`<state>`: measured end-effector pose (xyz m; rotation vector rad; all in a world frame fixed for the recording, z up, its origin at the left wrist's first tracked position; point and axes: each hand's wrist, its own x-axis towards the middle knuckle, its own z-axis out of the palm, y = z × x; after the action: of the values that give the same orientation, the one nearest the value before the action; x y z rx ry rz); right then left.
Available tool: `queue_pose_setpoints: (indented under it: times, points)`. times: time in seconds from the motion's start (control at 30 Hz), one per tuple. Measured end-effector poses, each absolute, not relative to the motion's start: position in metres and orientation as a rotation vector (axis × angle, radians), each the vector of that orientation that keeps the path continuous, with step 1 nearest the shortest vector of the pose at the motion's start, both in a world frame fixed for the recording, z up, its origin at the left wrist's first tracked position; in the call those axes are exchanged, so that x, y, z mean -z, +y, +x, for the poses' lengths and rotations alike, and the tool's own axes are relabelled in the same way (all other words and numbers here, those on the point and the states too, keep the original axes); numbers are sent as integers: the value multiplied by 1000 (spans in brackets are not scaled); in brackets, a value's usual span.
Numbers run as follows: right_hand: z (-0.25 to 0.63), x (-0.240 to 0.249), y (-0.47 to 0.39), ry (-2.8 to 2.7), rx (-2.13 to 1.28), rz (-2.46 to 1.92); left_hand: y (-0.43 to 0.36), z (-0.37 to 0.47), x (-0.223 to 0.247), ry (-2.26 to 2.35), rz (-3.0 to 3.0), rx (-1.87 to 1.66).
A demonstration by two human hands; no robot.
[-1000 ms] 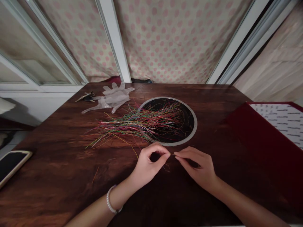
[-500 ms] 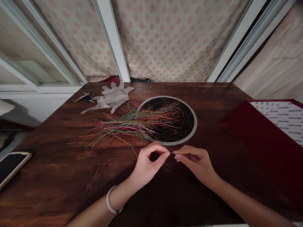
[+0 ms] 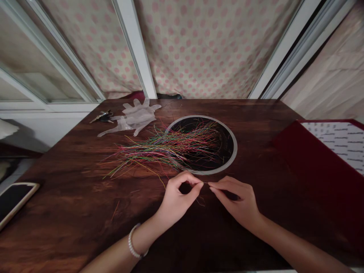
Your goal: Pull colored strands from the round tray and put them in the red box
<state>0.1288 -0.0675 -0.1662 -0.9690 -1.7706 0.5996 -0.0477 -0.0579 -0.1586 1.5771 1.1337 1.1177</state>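
Here, nearest of all, two bare forearms reach in over the dark wooden table [image 3: 71, 212], the left wrist wearing a bead bracelet [image 3: 132, 242]. The left hand [image 3: 178, 199] has its thumb and forefinger pinched together, the other fingers curled into a loop. The right hand [image 3: 239, 201] is pinched the same way, its fingertips almost meeting the left ones. Between the two pinches runs a fine thread [image 3: 206, 183], so thin that its colour cannot be told; each hand holds one end of it.

At the near left edge of the table lies a phone [image 3: 14, 199], screen dark. On the right sits a dark red folder [image 3: 313, 167] with a printed sheet on its far side.

Just beyond the hands, a loose bundle of coloured threads [image 3: 162, 149] spreads leftward across the wood, its right part lying over a round black opening with a grey ring [image 3: 233, 146].

Farther left lie clear plastic gloves [image 3: 133, 117] and, beside them, keys [image 3: 104, 116]. Behind the table hangs a dotted curtain [image 3: 204, 49].
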Motion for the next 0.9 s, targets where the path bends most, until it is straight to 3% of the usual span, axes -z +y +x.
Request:
queue_pose_setpoints:
  times: [0.9]
  points:
    - [130,166,-67,-1861,-421,-981,-56,-49,161,1220,1725,-1053]
